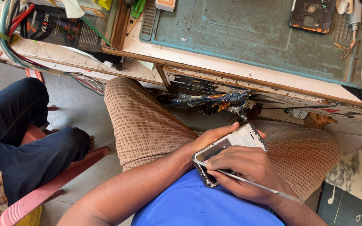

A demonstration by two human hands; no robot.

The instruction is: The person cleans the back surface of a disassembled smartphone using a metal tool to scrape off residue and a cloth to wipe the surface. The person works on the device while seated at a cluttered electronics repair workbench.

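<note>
Bare mat [248,37] ahead; table edge [231,77] over knees

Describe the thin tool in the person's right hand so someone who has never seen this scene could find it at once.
Start at the brown patterned lap below the workbench edge, where the left hand cradles an opened phone. Across it lies the right hand, pinching a thin metal tool. Unlike the tools on the blue-green mat, it is one long silvery sliver slanting toward the lower right.

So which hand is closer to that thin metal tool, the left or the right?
The right. The right hand grips the thin metal tool over the phone, while the left hand cradles the phone from underneath, not touching the tool.
</note>
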